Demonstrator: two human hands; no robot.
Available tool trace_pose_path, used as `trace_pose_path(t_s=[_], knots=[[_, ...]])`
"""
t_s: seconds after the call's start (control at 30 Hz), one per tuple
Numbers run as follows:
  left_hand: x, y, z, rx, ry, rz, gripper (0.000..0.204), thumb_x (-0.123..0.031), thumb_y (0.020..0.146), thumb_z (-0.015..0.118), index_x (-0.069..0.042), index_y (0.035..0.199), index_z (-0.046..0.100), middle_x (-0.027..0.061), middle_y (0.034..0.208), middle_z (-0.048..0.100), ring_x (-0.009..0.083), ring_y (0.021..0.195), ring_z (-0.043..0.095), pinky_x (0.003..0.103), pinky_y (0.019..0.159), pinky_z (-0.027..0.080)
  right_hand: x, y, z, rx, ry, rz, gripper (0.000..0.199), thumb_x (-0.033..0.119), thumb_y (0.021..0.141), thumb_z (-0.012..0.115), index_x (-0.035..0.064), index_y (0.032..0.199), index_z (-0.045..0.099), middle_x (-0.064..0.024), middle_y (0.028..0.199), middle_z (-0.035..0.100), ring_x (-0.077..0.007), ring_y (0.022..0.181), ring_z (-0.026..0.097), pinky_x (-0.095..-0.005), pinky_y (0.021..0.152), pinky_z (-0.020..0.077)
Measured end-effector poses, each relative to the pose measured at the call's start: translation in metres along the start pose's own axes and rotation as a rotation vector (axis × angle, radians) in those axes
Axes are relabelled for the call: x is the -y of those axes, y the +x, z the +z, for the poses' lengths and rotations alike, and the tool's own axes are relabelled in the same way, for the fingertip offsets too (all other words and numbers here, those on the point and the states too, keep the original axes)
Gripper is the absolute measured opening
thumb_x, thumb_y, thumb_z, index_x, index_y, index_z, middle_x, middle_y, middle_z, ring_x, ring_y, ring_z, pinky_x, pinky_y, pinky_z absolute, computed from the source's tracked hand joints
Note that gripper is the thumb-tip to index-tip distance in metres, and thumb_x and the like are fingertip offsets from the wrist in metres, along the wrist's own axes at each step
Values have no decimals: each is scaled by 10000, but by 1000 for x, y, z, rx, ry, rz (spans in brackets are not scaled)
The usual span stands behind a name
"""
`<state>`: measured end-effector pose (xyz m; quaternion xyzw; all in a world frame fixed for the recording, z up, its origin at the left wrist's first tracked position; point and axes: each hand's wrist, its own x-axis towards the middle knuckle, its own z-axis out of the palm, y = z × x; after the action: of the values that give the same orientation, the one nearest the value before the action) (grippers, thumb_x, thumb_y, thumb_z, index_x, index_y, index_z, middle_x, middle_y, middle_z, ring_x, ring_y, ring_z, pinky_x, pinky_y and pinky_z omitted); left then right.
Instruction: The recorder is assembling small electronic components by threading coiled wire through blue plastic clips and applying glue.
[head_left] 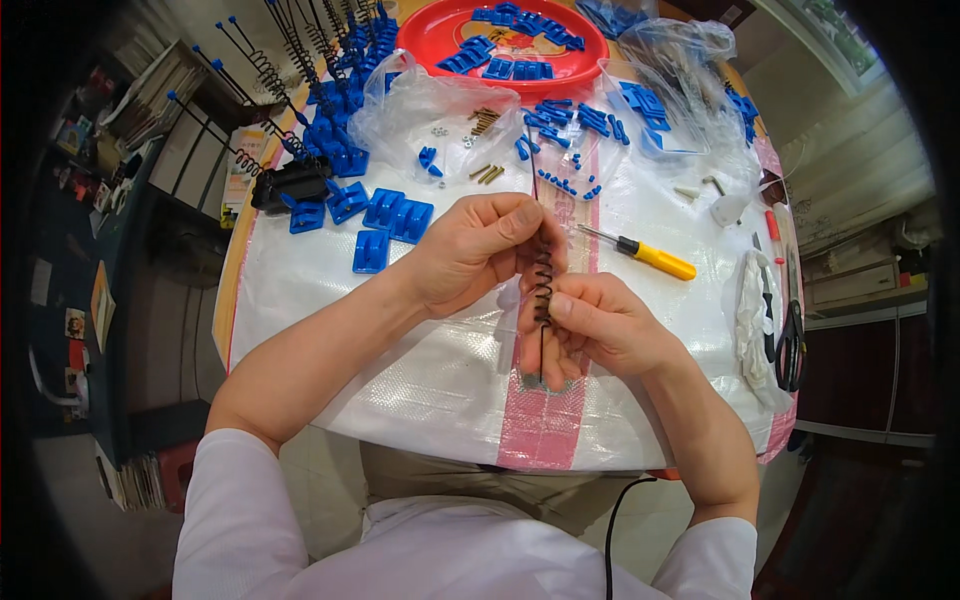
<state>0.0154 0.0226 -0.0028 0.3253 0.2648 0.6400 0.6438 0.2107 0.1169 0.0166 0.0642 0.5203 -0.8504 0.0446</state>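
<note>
Black spring, open sheet toward edge

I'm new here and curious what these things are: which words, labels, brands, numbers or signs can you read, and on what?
No text is readable.
Printed paper, far left: too small and blurred.
Red tray: printed picture, partly covered, no legible words.
Held coiled wire, yellow-handled screwdriver: no visible lettering.

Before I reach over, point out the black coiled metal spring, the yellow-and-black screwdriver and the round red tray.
Black coiled metal spring (543, 283): head view, on its coils.
Yellow-and-black screwdriver (667, 262): head view, on its yellow handle.
Round red tray (422, 45): head view, on its bare left side.
</note>
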Motion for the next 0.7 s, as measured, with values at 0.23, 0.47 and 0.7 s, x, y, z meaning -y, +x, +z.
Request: trace_pose_path(t_s=[0.23,0.47,0.7], knots=[[-3,-1,-3,-11,81,36,320,-235,1018,638,12,1221,643,126,1062,703,171,938,677,275,781,545,2,-2,-8,-47,-28,-71,380,323,1078,492,-28,1097,639,-153,960,727,-126,648,690,-198,500,482],[-3,0,3,-39,143,33,346,-226,1022,631,25,1260,621,151,1074,701,155,860,673,262,722,540,2,-3,-6,-94,-96,-74,390,323,1078,499,-32,1132,649,-127,909,721,-105,598,652,-196,482,450],[-5,-4,6,-21,212,-51,338,-177,1025,610,37,1286,601,177,1056,701,144,697,660,231,571,488,15,-12,-29,-326,-140,-410,382,302,1091,489,-39,1169,644,-14,717,564,-63,533,431,-218,495,314]])
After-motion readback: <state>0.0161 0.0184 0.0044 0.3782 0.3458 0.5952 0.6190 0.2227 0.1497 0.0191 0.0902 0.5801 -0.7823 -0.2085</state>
